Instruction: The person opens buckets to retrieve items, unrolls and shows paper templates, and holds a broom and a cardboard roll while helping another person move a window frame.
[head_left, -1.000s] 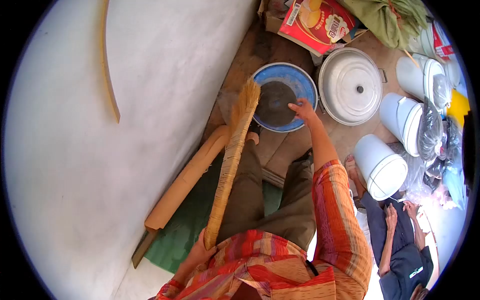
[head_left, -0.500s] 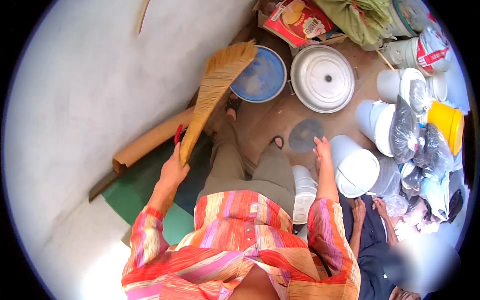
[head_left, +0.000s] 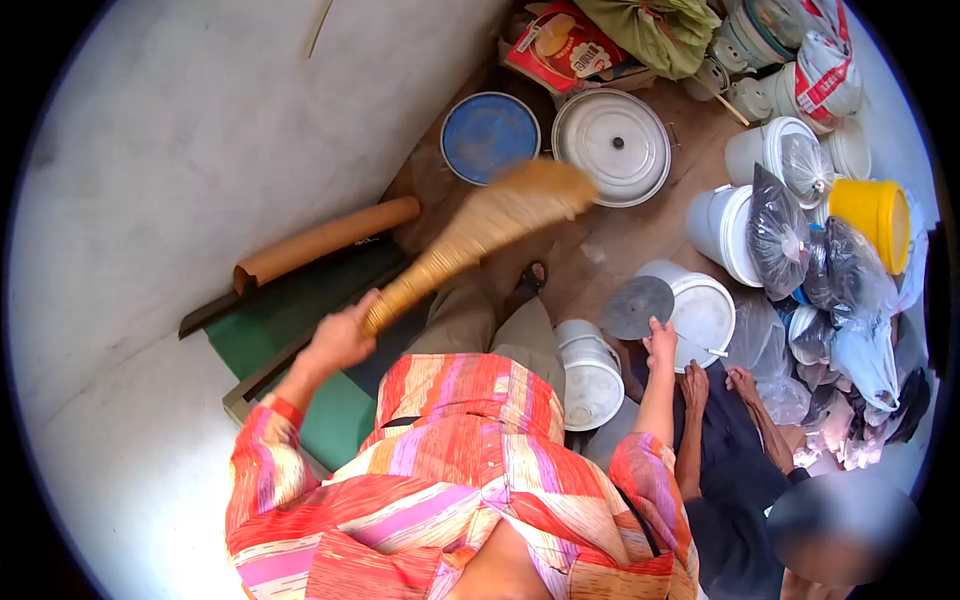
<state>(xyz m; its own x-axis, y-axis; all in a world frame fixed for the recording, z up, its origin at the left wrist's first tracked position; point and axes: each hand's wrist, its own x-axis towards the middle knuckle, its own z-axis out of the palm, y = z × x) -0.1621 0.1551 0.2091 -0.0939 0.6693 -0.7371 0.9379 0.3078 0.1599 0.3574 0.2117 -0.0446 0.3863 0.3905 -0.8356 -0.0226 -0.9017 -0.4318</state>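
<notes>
My left hand [head_left: 342,335] is closed around the handle end of a straw broom [head_left: 470,240]. The broom slants up to the right, its bristle head blurred in front of the floor and the lower edge of a round metal lid [head_left: 610,145]. My right hand [head_left: 660,342] pinches the edge of a flat, dark grey round disc [head_left: 636,307], whose exact kind I cannot make out. This disc overlaps a white lidded bucket [head_left: 704,318] in view. Left of the metal lid is a round blue lid or basin [head_left: 490,138].
Along the right stand several buckets, a yellow bucket [head_left: 870,215] and plastic bags [head_left: 780,235]. Another person's hands [head_left: 695,385] are beside my right arm. A brown roll [head_left: 325,243] lies by the wall at left, near a green sheet [head_left: 245,345]. Another white bucket [head_left: 592,395] stands beside my leg.
The broom has swung down and to the right, off the blue round thing. My right hand and the grey disc have moved lower and rightward, towards the white bucket. The view has shifted slightly.
</notes>
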